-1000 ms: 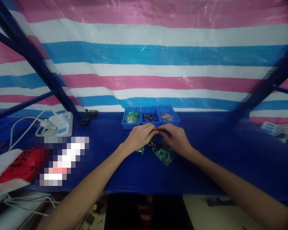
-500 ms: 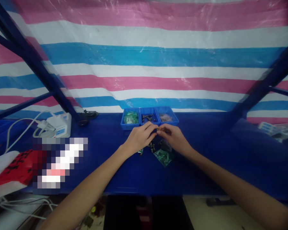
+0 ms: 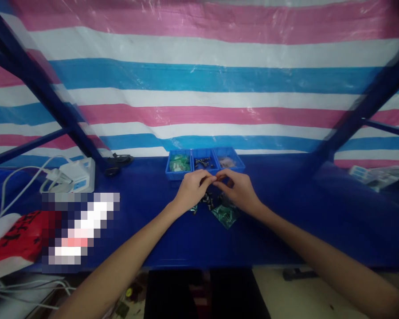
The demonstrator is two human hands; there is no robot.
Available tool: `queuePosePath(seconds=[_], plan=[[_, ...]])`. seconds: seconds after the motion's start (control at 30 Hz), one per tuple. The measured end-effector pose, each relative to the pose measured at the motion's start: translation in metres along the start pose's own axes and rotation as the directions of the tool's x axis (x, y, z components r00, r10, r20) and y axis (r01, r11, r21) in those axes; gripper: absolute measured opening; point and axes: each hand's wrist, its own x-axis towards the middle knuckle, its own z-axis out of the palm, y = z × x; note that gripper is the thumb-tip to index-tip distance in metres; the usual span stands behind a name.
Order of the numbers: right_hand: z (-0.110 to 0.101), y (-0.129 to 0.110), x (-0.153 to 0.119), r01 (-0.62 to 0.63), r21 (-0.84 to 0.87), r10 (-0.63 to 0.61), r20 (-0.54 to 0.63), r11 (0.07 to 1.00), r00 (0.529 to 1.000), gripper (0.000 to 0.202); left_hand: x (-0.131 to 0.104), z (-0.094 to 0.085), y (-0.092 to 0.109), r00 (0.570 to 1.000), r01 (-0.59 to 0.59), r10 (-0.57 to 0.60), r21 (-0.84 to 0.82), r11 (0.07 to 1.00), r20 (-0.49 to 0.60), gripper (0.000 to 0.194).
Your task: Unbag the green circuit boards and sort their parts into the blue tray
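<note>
My left hand (image 3: 193, 189) and my right hand (image 3: 240, 188) meet fingertip to fingertip above the blue table, just in front of the bins. Both are closed in a pinch; whatever lies between the fingertips is too small to make out. Beneath them several small dark metal parts (image 3: 207, 201) lie loose, partly covered by the hands. A green plastic packet (image 3: 225, 215) rests by the right wrist. Behind the hands stand three blue bins: the left bin (image 3: 178, 175) holds green packets, the middle bin (image 3: 204, 153) small dark metal parts, the right bin (image 3: 238, 165) pale packets.
A white power strip (image 3: 87, 175) with cables sits at the left, near a black cable (image 3: 121, 158). A red and white bag (image 3: 23, 239) lies at the left front beside a blurred-out patch. Blue frame posts rise on both sides before a striped sheet (image 3: 199, 79).
My fingertips have drawn closer together, and my right hand's fingers have curled differently. The whole view has shifted slightly.
</note>
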Motion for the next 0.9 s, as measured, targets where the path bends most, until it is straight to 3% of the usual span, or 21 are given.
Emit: queuePosePath(seconds=[0.17,0.3,0.43,0.53,0.7,0.8,0.9], plan=[[0.004,0.006,0.004,0.165,-0.204,-0.167,0.008,0.965,0.986,0.011,0.000,-0.005,-0.001,0.999,-0.037,0.036,0.073,0.997,0.013,0.028],[0.002,0.013,0.016,0.298,-0.390,-0.284,0.095,0.871,0.954,0.022,-0.001,-0.011,-0.003,0.998,-0.069,0.064,0.278,0.958,0.028,0.028],[0.006,0.021,0.044,0.299,-0.510,-0.277,0.121,0.807,0.953,0.027,0.000,-0.017,-0.008,0.999,-0.034,0.024,0.474,0.880,0.027,0.032],[0.009,0.024,0.062,0.266,-0.572,-0.237,0.125,0.776,0.963,0.028,0.002,-0.025,-0.011,0.988,-0.060,-0.007,0.434,0.899,0.153,0.028],[-0.001,0.014,0.045,0.276,-0.487,-0.234,0.146,0.829,0.961,0.026,0.003,-0.032,-0.012,0.896,-0.062,-0.066,0.272,0.960,0.439,0.027],[-0.008,0.012,0.021,0.234,-0.349,-0.155,0.238,0.907,0.959,0.018,0.001,-0.032,-0.013,0.856,-0.039,-0.101,0.258,0.965,0.507,0.028],[-0.005,0.017,0.005,0.177,-0.295,-0.068,0.344,0.939,0.936,0.011,0.000,-0.030,-0.015,0.846,-0.046,-0.095,0.250,0.967,0.525,0.024]])
